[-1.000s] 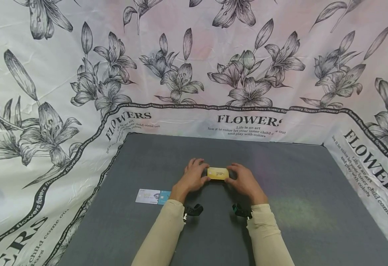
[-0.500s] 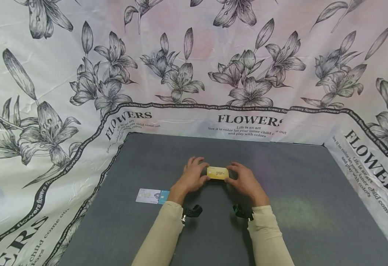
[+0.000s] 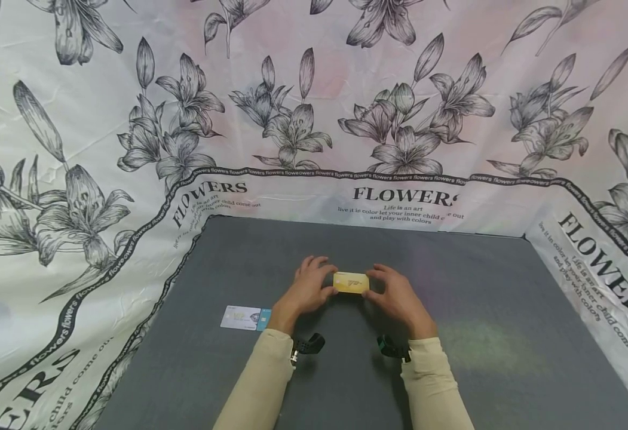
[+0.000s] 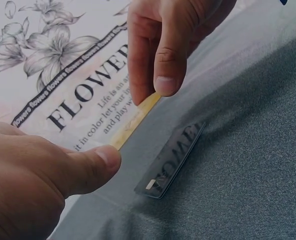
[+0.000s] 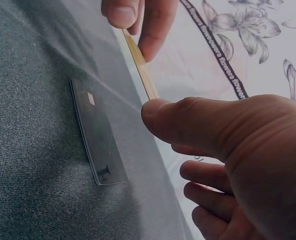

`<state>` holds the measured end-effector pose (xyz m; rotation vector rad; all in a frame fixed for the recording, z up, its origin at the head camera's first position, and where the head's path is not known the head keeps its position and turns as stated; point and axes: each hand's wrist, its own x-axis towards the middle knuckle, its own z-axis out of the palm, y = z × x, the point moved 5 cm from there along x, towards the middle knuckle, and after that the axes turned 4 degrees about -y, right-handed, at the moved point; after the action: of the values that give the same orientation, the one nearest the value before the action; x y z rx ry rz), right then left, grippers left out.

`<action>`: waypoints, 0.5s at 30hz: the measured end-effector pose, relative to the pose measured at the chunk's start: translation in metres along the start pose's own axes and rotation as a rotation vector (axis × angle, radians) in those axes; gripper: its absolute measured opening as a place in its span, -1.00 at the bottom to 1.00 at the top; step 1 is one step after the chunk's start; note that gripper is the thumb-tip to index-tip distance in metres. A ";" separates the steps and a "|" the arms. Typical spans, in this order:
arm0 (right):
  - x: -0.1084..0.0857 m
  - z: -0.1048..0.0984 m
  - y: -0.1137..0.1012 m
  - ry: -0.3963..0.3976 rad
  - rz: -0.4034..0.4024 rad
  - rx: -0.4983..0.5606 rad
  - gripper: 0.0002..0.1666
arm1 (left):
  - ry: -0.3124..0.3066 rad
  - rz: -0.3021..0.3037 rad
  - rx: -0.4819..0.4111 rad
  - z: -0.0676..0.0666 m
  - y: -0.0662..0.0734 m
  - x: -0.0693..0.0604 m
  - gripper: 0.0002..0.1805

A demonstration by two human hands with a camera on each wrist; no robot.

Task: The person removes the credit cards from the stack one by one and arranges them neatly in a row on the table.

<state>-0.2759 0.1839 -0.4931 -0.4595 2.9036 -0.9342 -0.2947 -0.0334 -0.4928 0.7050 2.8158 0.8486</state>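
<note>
A gold card point(image 3: 351, 282) is held by its two short ends between both hands in the head view. My left hand point(image 3: 309, 287) pinches its left end, and my right hand point(image 3: 394, 292) pinches the other. From the left wrist view, the gold card point(image 4: 133, 122) stands tilted, seen nearly edge-on, apart from the table. Below it lies a glossy black card point(image 4: 170, 162) with a chip; its doubled edge suggests more than one card. The right wrist view shows this black card point(image 5: 99, 132) too, touched by neither hand. From the head, the gold card hides it.
On the grey table point(image 3: 206, 370), left of my left hand, lie a white card point(image 3: 241, 318) and a blue card point(image 3: 263, 319), side by side. My left forearm partly covers the blue one. A flower-printed cloth point(image 3: 292, 197) encloses the table's back and sides.
The gold card has tilted, so its print looks different, and the dark strip seen under its near edge is now hidden. Both hands keep their hold and have barely moved.
</note>
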 end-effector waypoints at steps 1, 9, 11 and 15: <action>-0.001 0.000 -0.001 0.001 -0.005 -0.005 -0.36 | -0.001 0.000 0.000 0.000 0.000 -0.001 -0.49; -0.004 0.001 -0.003 0.001 -0.004 0.012 -0.37 | 0.007 0.014 -0.004 -0.001 -0.001 -0.005 -0.50; -0.004 0.001 -0.004 0.003 -0.008 0.009 -0.37 | 0.006 0.013 -0.008 -0.001 -0.002 -0.006 -0.50; -0.005 0.001 -0.006 0.009 -0.014 0.007 -0.38 | 0.011 0.019 -0.010 -0.002 -0.002 -0.008 -0.50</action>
<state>-0.2696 0.1803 -0.4909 -0.4773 2.9082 -0.9508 -0.2891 -0.0401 -0.4926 0.7285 2.8175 0.8715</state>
